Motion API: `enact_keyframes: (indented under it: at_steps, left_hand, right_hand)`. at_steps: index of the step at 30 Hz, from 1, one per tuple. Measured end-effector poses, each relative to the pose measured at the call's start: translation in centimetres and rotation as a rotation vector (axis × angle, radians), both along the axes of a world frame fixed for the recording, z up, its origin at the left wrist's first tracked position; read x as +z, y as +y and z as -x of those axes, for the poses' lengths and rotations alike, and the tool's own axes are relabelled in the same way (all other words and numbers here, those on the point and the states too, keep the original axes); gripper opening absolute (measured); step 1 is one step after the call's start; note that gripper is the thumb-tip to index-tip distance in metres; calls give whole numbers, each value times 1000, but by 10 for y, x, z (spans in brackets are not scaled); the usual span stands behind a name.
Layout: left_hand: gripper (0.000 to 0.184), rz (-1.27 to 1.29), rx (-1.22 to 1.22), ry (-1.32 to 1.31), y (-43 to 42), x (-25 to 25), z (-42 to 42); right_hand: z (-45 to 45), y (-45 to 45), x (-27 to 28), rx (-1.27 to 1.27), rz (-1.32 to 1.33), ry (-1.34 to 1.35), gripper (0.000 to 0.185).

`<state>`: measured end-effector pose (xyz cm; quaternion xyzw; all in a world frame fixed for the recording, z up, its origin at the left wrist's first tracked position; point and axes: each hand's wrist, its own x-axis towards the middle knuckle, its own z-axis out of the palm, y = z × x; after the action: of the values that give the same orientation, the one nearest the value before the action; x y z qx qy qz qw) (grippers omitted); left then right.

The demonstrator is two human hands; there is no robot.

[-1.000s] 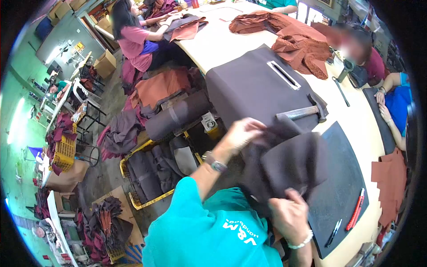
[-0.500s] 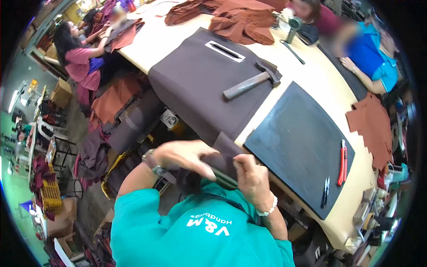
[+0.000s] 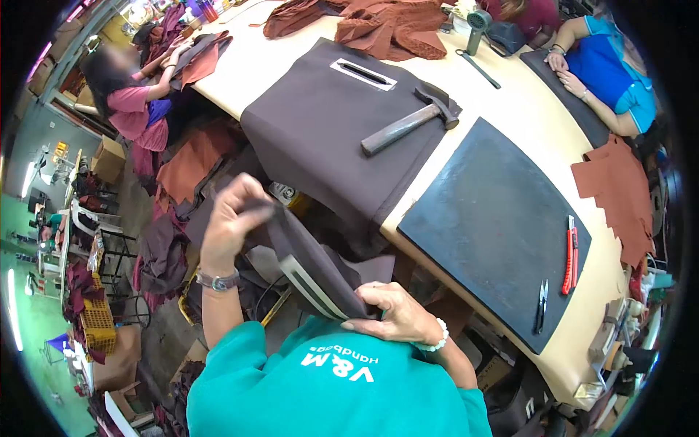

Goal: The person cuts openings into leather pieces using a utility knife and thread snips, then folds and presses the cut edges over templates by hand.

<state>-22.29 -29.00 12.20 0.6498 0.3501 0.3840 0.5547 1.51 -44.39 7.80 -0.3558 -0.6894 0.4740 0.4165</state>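
Note:
A dark brown panel of leather or fabric is held up in front of my chest, off the table. Along its lower edge runs a pale strip with a dark slit. My left hand, with a watch on the wrist, pinches the panel's upper left end. At the lower right end, my right hand grips it between thumb and fingers; a white bead bracelet is on that wrist. On the table lies a larger dark brown sheet, bearing a white-framed slot and a hammer.
A black cutting board lies at the table's near right, with a red utility knife and small snips on it. Rust-brown leather pieces are piled at the back. Co-workers sit at the left and far right.
My left hand has moved up and left, pulling the panel's end out so its pale strip shows. My right hand has shifted down and slightly left, still gripping the panel.

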Motion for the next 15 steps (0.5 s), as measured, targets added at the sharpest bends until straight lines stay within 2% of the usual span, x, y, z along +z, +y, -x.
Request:
enact_keyframes:
  at_steps: [1,2,4,6,8,10,12,14,15]
  left_hand:
    - [19,-181,95,44,5,15,-7]
    - [23,-360,186,87,11,31,-19]
    - [30,-501,238,32,31,51,-45]
    - [34,-505,166,-106,47,65,-95]
    - [40,-873,19,24,89,49,-150]
    - [47,-1195,-93,28,111,23,-218]
    - [48,-939,-248,-65,114,-15,-279]
    - [52,-977,-215,96,106,-42,-317]
    - [54,-980,-255,183,99,-49,-330]
  right_hand:
    - [-2,-2,9,10,113,29,27]
    - [-5,-4,10,-48,86,60,26]
    - [-18,-12,12,-187,39,115,24]
    - [-40,-31,25,-376,99,152,21]
    - [-62,-57,14,-741,176,119,19]
    - [-81,-76,8,-997,254,252,18]
    - [-93,-86,6,-1220,286,131,20]
    - [-102,-88,-3,-1408,140,-109,25]
    - [-105,-90,-6,-1450,154,-146,31]
